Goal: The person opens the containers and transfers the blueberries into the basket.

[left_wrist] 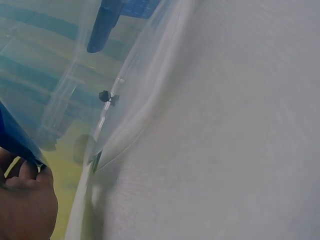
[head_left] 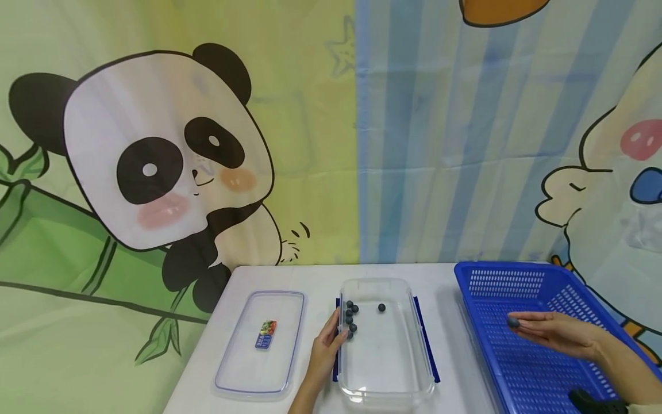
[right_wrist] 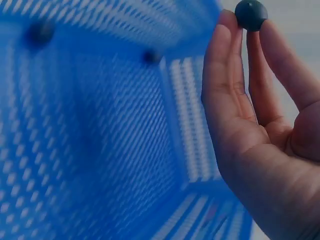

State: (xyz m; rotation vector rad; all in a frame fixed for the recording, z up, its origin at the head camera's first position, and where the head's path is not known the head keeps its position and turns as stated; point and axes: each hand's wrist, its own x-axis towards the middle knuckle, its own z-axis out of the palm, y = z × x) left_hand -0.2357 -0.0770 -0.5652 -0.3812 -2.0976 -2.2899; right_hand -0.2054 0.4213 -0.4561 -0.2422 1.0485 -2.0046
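My right hand (head_left: 564, 333) pinches a small dark ball (right_wrist: 251, 15) between its fingertips, above the blue plastic basket (head_left: 468, 287). Inside that basket, the right wrist view shows two more dark balls (right_wrist: 151, 56), blurred. On the left, my left hand (head_left: 326, 348) grips the side of a clear plastic container (head_left: 385, 356), beside its blue side flap (left_wrist: 17, 135). Several dark balls (head_left: 349, 320) cluster along the container's left wall, close to the left fingers. One single dark ball (head_left: 381, 307) lies apart from them, toward the container's far end.
A clear lid (head_left: 258, 374) with a pale blue-purple rim and a coloured label lies left of the container. All of it stands on a white table (head_left: 320, 282). Behind hangs a printed curtain (head_left: 310, 132) with a panda.
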